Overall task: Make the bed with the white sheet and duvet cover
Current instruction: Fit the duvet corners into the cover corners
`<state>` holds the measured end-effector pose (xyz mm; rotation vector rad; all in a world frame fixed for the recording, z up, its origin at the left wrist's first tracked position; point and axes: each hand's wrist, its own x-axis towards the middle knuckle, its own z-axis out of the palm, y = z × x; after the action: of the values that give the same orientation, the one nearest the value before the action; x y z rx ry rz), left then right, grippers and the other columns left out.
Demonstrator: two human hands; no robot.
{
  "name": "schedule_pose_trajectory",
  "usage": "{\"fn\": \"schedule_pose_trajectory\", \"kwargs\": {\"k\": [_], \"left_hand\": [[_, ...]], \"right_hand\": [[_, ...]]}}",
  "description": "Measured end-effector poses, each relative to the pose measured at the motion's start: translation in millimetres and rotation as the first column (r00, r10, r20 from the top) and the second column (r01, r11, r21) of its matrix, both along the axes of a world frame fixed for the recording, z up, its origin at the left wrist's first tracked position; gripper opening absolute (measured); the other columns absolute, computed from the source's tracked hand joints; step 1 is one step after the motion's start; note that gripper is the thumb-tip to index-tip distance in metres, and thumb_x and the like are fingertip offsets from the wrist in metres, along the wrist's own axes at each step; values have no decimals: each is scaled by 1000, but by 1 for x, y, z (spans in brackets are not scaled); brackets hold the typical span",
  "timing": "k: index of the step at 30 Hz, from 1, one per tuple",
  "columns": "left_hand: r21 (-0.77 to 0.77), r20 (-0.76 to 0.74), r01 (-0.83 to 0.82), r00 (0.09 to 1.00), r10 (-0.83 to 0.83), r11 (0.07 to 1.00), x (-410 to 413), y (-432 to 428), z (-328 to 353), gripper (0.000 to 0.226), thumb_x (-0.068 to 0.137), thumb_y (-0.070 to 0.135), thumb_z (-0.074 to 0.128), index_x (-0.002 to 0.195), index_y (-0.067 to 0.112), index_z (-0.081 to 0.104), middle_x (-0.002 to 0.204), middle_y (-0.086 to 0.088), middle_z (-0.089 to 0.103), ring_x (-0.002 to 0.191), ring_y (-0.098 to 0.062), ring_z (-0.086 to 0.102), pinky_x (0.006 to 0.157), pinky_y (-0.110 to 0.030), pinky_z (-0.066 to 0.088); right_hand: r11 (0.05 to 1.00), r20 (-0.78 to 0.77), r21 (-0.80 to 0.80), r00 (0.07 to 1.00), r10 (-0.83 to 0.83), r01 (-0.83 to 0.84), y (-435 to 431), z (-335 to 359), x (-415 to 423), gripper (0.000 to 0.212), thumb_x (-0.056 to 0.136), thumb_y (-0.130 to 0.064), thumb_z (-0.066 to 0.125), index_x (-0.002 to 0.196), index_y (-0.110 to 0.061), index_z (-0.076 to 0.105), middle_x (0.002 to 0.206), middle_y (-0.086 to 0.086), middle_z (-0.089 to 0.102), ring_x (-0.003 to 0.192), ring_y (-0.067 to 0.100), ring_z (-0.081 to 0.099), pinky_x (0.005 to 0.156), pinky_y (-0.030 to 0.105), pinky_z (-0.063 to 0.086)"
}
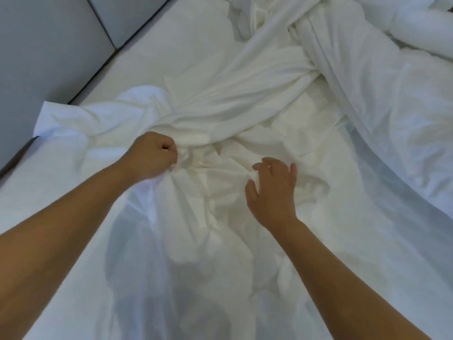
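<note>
A crumpled white sheet (pixel 220 123) lies bunched and twisted across the middle of the bed, one rope-like fold running up toward the far right. My left hand (pixel 153 157) grips a gathered fistful of this sheet left of centre. My right hand (pixel 273 187) hovers over or lightly touches the wrinkled cloth to the right, fingers spread and relaxed, holding nothing. A thicker white duvet (pixel 397 106) is heaped at the right and far right. Bare white mattress (pixel 171 45) shows at the far middle.
A grey padded headboard or wall panel (pixel 49 45) borders the bed along the upper left, with a dark gap (pixel 17 155) between it and the mattress edge. One corner of the sheet (pixel 49 114) laps against that panel.
</note>
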<state>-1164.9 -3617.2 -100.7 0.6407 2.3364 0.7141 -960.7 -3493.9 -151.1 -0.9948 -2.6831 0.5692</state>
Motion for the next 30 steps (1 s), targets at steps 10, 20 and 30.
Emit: {"fn": "schedule_pose_trajectory", "kwargs": {"k": [10,20,30], "left_hand": [[466,869,-668,470,-156,580,-11,-72,49,28,30,18,69,47,19,46,49,5,40,52,-14,22,48,-15,37],[532,824,-164,-126,-552,831,80,-11,58,14,52,0,46,56,10,55,54,-1,51,47,-12,42,49,-17,35],[270,640,-158,767,-54,950,142,88,65,46,83,54,58,113,20,54,97,3,63,87,-13,61,79,-32,49]], "right_hand": [[-338,115,-941,945,-307,4,-72,74,-116,20,98,-41,42,96,-25,53,89,5,60,72,16,58,68,28,48],[-89,-106,-946,556,-824,-312,2,105,-49,57,93,-63,33,124,-22,58,112,1,70,100,20,67,86,36,54],[857,93,-451,969,-230,247,-7,145,61,25,101,-35,32,93,-19,49,89,-3,60,90,21,59,83,29,45]]}}
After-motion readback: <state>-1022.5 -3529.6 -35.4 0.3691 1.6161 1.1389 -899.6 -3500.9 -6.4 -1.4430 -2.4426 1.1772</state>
